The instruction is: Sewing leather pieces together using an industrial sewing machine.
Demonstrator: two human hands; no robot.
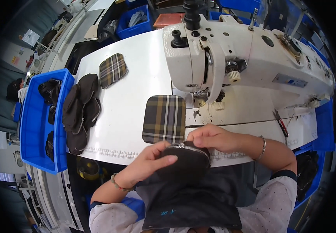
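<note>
Between my hands is a dark zippered pouch (187,161), held at the table's front edge, its zipper running along the upper rim. My left hand (154,159) grips its left side, thumb laid over the dark fabric. With fingers pinched together, my right hand (212,138) holds the zipper edge at the upper right. Just beyond the pouch lies a plaid fabric panel (164,118) with rounded corners, flat on the white table. A second, smaller-looking plaid piece (113,70) lies farther back to the left.
A white sewing machine (230,54) fills the back right. Small scissors with red and black handles (281,124) lie right of it. Dark pouches (83,112) are heaped at the table's left edge, beside a blue bin (25,128). A ruler strip (113,152) runs along the front edge.
</note>
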